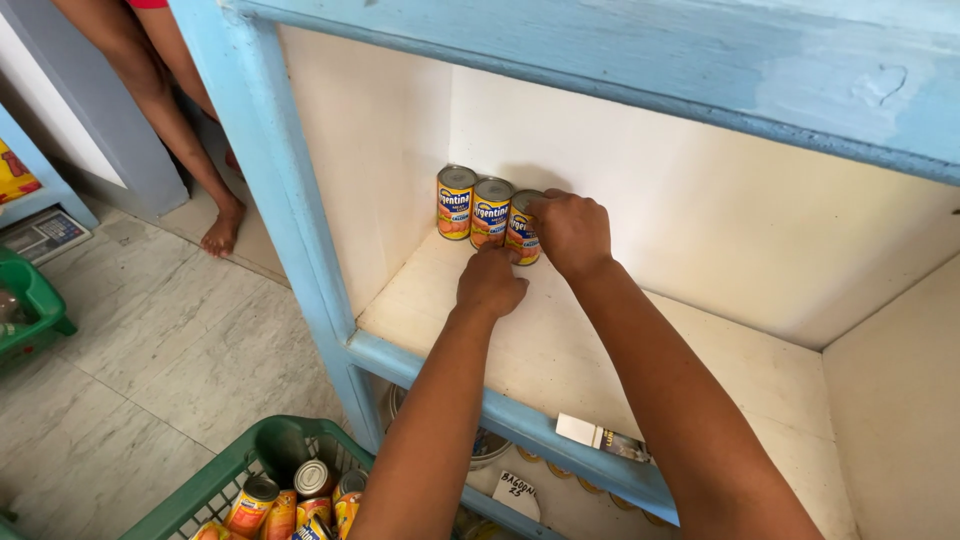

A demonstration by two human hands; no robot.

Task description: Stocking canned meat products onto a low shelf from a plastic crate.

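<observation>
Three small yellow-and-orange labelled cans stand in a row at the back left corner of a cream shelf: a left can, a middle can and a right can. My right hand wraps over the top and side of the right can. My left hand is curled just in front of the middle and right cans, its fingers at the base of the right can. Both forearms reach in from the bottom of the view.
The shelf has a light blue frame and front rail. A green basket with several similar cans sits on the tiled floor below left. Another person's bare legs stand at the upper left. A small carton lies on the rail.
</observation>
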